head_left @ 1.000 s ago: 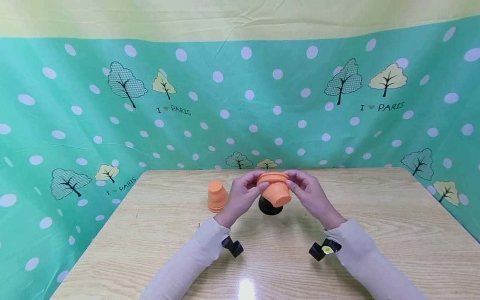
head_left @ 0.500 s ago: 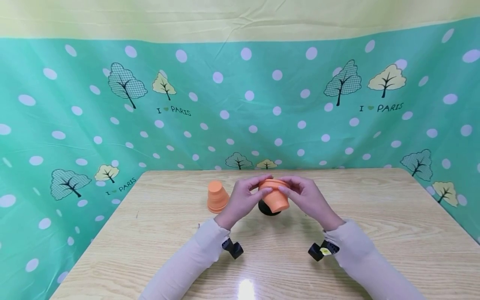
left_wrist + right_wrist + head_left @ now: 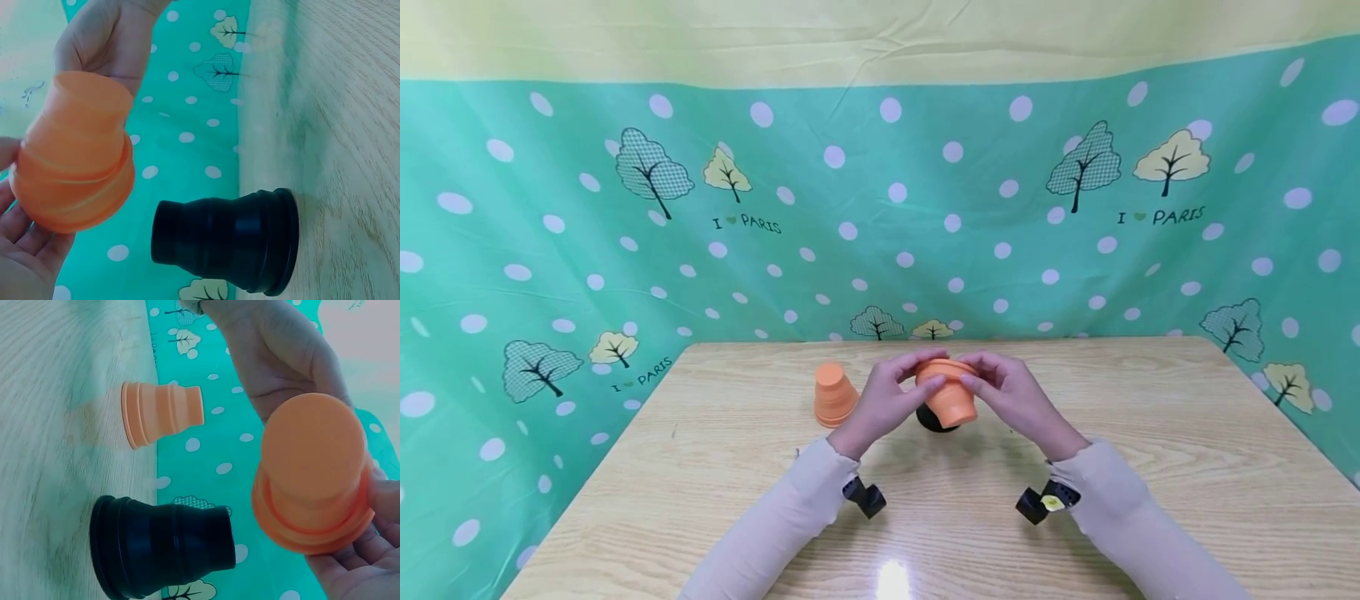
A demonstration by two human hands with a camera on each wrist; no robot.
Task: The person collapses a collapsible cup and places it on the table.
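An orange collapsible cup (image 3: 951,400) is raised above the table, upside down and tilted, its narrow base toward me. My left hand (image 3: 891,396) grips its left side, thumb on the near wall and fingers at the rim. From the opposite side my right hand (image 3: 1018,400) holds it the same way. The wide tiers look partly folded and uneven in the left wrist view. Behind the held cup stands a black collapsible cup (image 3: 225,244), upside down on the table and mostly hidden in the head view.
Another orange collapsible cup (image 3: 832,396) stands upside down on the wooden table (image 3: 715,500), left of my left hand. A green dotted curtain (image 3: 895,217) hangs behind the table's far edge.
Both hands have come down slightly with the orange cup, which now covers more of the black one. Thumbs have slid nearer each other on its wall; the last half second shows little movement.
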